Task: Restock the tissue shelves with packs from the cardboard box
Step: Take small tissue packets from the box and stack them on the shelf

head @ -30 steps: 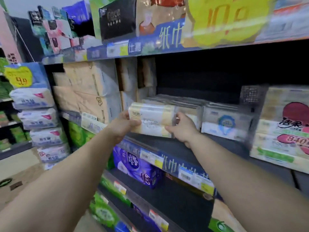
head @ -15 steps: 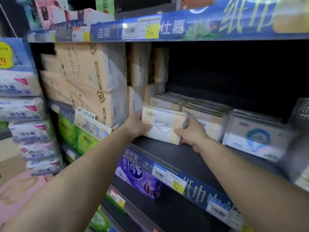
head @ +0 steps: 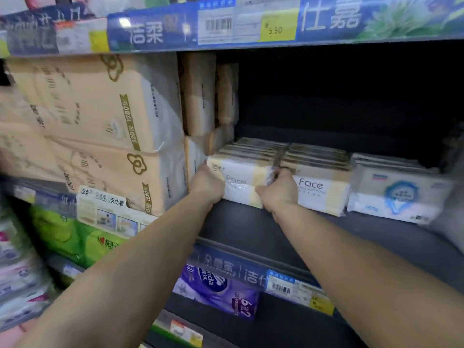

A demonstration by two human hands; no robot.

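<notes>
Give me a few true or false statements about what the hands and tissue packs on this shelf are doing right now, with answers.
1. Both hands grip the same white-and-yellow "Face" tissue pack. True.
2. The left hand holds the pack's right end. False: it holds the left end; the right hand holds the right end.
3. A second "Face" pack sits immediately to its right. True.
4. The held pack is raised above the dark shelf. False: it appears to rest on it.
5. The yellow price tag reads 9.90. False: 5.50.
</notes>
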